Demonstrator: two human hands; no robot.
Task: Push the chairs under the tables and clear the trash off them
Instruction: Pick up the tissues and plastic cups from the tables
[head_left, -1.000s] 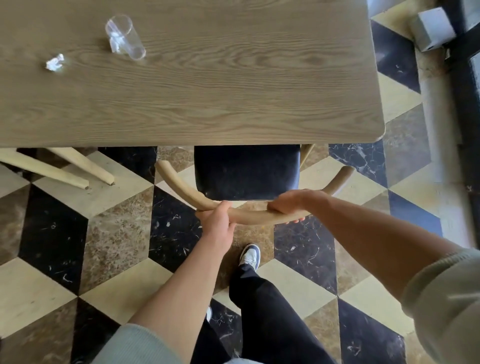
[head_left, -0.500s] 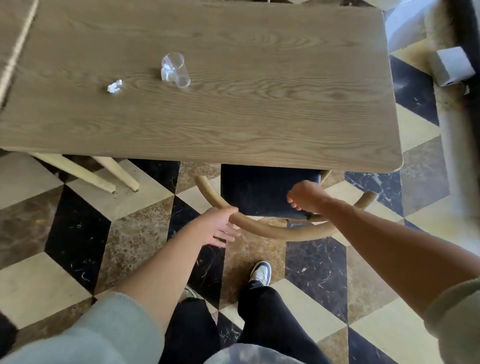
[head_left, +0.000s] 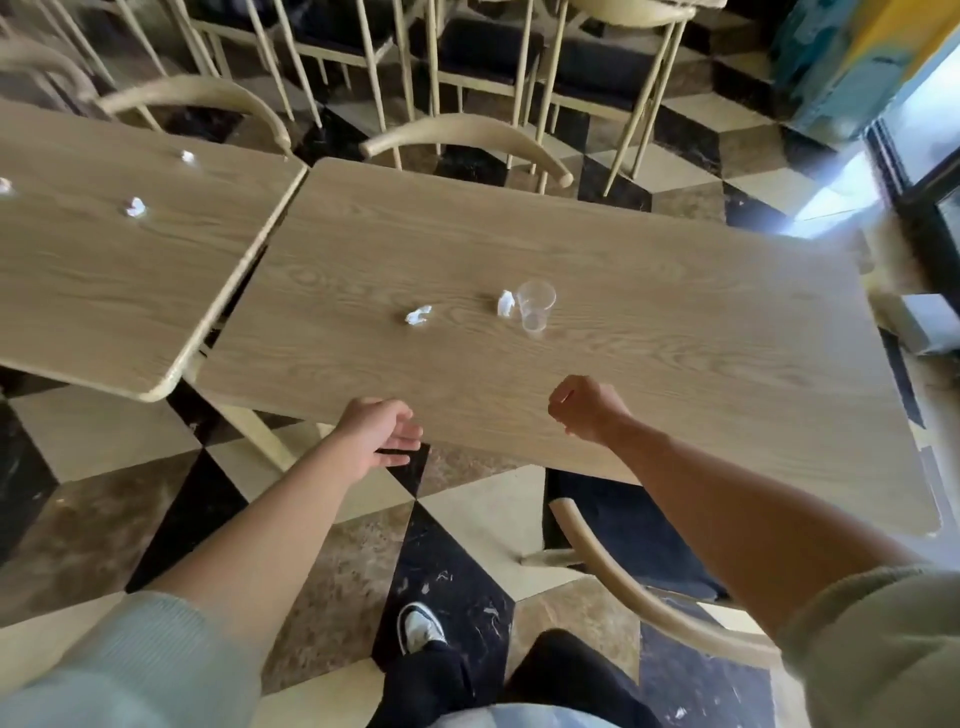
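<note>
Under the near wooden worktop (head_left: 649, 332) the black-seated chair (head_left: 618, 540) sits tucked; clear plastic cup (head_left: 535, 306) and crumpled paper scraps (head_left: 418, 315) remain; left hand (head_left: 379, 436) relaxed, right hand (head_left: 582, 408) curled, both empty.

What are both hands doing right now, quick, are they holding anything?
Left hand: open, fingers relaxed, holding nothing, at the near table edge.
Right hand: fingers curled, holding nothing, above the table.

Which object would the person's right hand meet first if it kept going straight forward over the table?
Probably the clear plastic cup lying on its side on the table; the right hand appears aimed toward it, though depth is unclear.
</note>
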